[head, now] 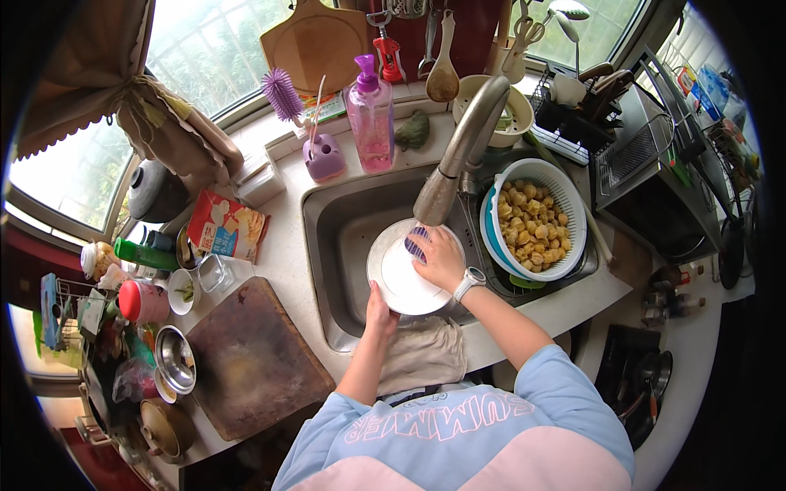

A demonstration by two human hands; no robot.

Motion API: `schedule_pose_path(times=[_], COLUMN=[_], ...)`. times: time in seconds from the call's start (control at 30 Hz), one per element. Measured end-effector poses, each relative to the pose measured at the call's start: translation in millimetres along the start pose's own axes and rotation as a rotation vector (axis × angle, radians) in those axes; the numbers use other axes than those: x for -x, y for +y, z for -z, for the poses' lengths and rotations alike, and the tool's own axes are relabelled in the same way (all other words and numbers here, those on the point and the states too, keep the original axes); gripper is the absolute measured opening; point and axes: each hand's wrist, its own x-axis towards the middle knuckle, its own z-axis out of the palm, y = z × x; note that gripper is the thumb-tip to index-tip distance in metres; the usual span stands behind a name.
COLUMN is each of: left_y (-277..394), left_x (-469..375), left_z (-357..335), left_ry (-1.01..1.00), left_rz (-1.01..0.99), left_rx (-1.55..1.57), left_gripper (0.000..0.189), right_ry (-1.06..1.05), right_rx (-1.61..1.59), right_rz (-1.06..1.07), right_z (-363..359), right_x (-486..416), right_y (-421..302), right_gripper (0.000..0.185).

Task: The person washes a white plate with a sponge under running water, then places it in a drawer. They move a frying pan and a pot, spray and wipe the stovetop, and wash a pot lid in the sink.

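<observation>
A white round plate (399,279) is held tilted over the left basin of the stainless steel sink (334,245). My left hand (381,312) grips its near left rim, thumb on the upper face. On the plate's face my right hand (441,259) presses a purple striped scrubber (417,242), partly covered by the fingers. Directly above hangs the spout of the metal faucet (439,190); whether water runs is hard to tell. A beige cloth (427,353) lies over the sink's front edge, below my wrists.
Right of the faucet, a white colander (580,212) of yellowish husked fruits (531,227) sits over the other basin. Behind the sink stand a pink pump bottle (370,126) and a purple brush holder (324,158). A dark cutting board (258,362) covers the left counter.
</observation>
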Motion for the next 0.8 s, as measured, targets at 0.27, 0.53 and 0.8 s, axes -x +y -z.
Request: schedule_pose_path(times=[0.27, 0.53, 0.8], left_y=[-3, 9, 7], left_x=[-16, -28, -20], left_z=[-7, -6, 1], left_ry=[-0.141, 0.019, 0.117], left_rz=[-0.165, -0.219, -0.22], left_rx=[-0.012, 0.012, -0.068], left_gripper=[0.052, 0.046, 0.043], right_ry=[0.145, -0.187, -0.139], right_rx=[0.031, -0.265, 0.084], right_rz=[-0.128, 0.189, 0.025], right_z=[-47, -54, -20], right_x=[-7, 24, 15], right_y=[-7, -16, 36], right_gripper=[0.046, 0.041, 0.028])
